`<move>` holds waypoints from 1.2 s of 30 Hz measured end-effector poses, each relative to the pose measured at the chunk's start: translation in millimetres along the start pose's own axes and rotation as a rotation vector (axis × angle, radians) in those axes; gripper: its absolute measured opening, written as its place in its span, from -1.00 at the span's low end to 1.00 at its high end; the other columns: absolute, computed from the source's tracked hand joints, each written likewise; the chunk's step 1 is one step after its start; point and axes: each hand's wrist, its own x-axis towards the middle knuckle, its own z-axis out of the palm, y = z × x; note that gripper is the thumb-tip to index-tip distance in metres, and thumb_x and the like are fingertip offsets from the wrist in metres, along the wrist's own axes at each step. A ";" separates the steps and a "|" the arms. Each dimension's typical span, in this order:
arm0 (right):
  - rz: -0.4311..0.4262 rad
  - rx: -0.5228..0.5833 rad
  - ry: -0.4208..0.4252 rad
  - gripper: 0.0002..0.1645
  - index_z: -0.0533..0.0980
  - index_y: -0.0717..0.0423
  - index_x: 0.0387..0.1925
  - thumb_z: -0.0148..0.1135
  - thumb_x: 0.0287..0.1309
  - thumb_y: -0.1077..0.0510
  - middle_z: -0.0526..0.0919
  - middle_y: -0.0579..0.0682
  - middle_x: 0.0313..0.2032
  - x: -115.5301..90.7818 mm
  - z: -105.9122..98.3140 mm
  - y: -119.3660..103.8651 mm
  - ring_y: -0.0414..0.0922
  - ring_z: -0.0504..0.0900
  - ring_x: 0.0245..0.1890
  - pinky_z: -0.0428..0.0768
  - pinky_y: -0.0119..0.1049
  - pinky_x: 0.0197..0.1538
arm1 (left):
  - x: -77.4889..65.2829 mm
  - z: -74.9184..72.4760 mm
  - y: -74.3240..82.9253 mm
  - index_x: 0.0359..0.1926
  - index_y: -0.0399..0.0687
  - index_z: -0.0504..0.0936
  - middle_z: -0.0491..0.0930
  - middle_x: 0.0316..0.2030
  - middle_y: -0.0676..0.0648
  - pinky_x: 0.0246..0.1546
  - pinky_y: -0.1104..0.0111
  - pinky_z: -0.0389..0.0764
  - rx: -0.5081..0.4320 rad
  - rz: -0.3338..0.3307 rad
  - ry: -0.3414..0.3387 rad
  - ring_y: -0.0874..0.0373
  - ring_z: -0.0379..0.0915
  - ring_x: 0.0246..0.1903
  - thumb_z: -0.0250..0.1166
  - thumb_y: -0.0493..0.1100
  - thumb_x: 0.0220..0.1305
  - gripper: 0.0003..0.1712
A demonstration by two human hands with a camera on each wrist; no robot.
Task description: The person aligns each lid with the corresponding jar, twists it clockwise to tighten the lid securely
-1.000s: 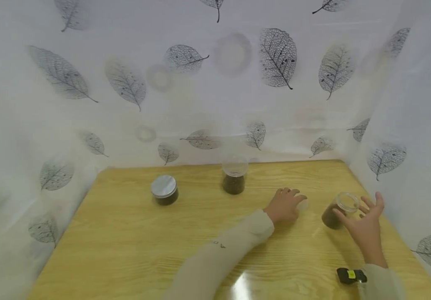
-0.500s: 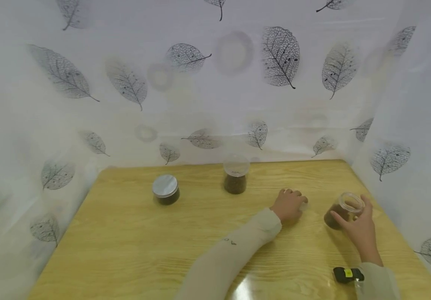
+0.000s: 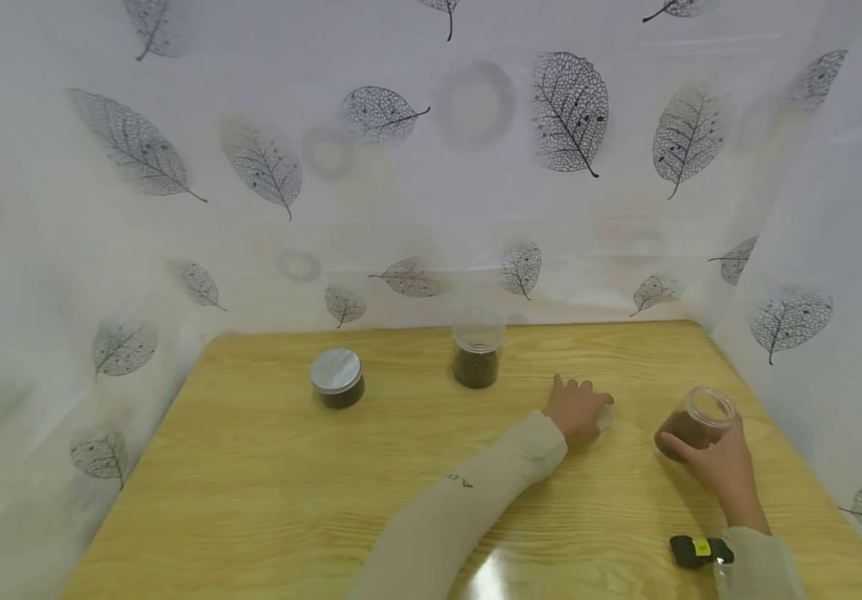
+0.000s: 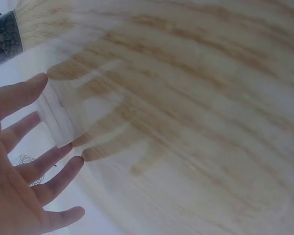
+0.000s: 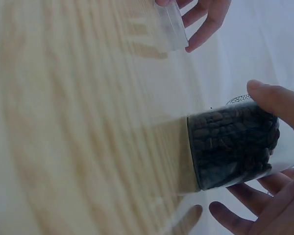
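In the head view my right hand [image 3: 731, 467] holds a clear jar [image 3: 689, 429] near the table's right side, thumb on its near left, fingers round the far side. The jar has an uncovered rim at the top. The right wrist view shows dark bean-like pieces [image 5: 235, 144] filling its lower part, the thumb on one side and fingers on the other. To the left, my left hand [image 3: 577, 408] is low over the table and pinches a small clear lid-like piece [image 4: 61, 117] between thumb and fingers. The right wrist view shows this clear piece [image 5: 172, 27] too.
A second clear jar [image 3: 478, 354] with dark contents stands at the table's back middle. Left of it is a short dark jar with a silver lid [image 3: 337, 379]. Leaf-printed white curtain [image 3: 416, 208] encloses the wooden table [image 3: 251, 483] at the back and sides.
My right hand has closed in on the jar, from spread fingers beside it to a hold round it. The left hand has stayed nearly in place with the clear piece.
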 end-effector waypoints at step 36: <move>-0.165 -0.145 -0.006 -0.02 -0.01 0.32 0.18 0.34 0.03 -0.11 0.31 0.59 0.13 -21.3 5.4 -67.3 0.52 0.33 0.04 0.41 0.33 -0.10 | -101.4 -45.1 -64.0 0.24 0.19 0.34 0.51 0.05 -0.02 -0.11 0.34 0.58 -0.243 0.029 0.207 0.17 0.55 -0.14 0.31 0.11 0.12 -0.34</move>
